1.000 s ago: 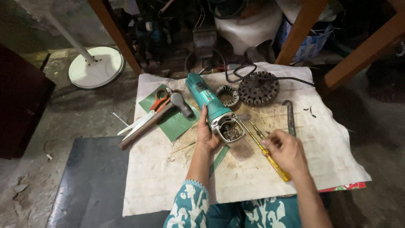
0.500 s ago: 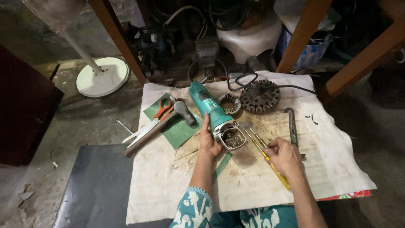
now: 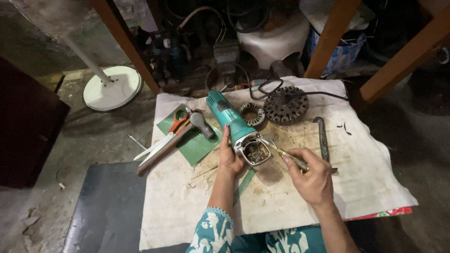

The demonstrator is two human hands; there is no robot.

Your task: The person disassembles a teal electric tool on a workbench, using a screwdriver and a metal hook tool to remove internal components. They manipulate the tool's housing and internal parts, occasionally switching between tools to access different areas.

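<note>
Teal grinder (image 3: 230, 122) lies steadied under your left hand (image 3: 230, 157); your right hand (image 3: 313, 180), clamped on the screwdriver (image 3: 287, 155), probes its open gear end, so aim the tip carefully.

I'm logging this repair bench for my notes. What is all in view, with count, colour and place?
power tool: 1, teal, cloth centre, front end open
screwdriver: 1, yellowish handle, tip at the tool's open end
scissors: 1, orange handles, on green sheet
hammer: 1, wooden handle, beside scissors
metal ring: 1, grey, behind tool
round dark disc: 1, rear of cloth
fan base: 1, white, on floor
left hand: steadies tool
right hand: grips screwdriver
</note>
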